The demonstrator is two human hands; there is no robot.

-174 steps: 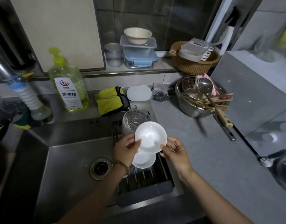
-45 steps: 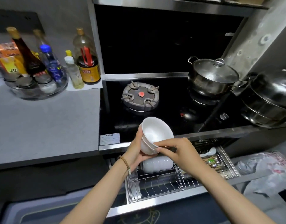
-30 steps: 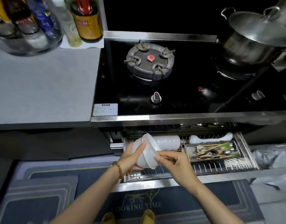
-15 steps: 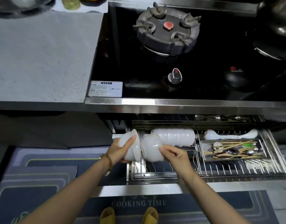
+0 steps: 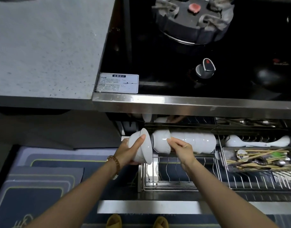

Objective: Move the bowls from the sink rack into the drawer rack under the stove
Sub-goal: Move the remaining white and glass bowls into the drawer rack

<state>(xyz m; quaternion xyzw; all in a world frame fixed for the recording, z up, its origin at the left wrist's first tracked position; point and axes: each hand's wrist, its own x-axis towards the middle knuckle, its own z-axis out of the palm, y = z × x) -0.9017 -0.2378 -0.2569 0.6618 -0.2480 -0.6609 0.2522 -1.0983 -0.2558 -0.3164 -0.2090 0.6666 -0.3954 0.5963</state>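
Stovetop point(image 5: 199, 51) of black glass fills the upper view, with a grey counter point(image 5: 42, 46) to its left; below its steel edge a wire drawer rack point(image 5: 182, 180) stands pulled open. Along the rack's back lies a row of white bowls point(image 5: 195, 143) nested on their sides, and to the right sit a white ladle point(image 5: 256, 143) and a tray of chopsticks and spoons point(image 5: 260, 159). The right hand point(image 5: 182, 149) pinches the rim of a white bowl point(image 5: 160, 143) at the left end of the row, fingers clamped on it, seating it against the others. The left hand point(image 5: 127, 151) grips a second bowl point(image 5: 142, 147) on its side, thumb across the inside and fingers behind, held just left of the rack's edge and over the floor mat point(image 5: 42, 186). The main risk seems to be that second bowl: it hangs beyond the rack, so a slipped grip would likely drop it to the floor. The two bowls sit nearly rim to rim and could knock and chip. A hard push might also shift the nested row along the wires.
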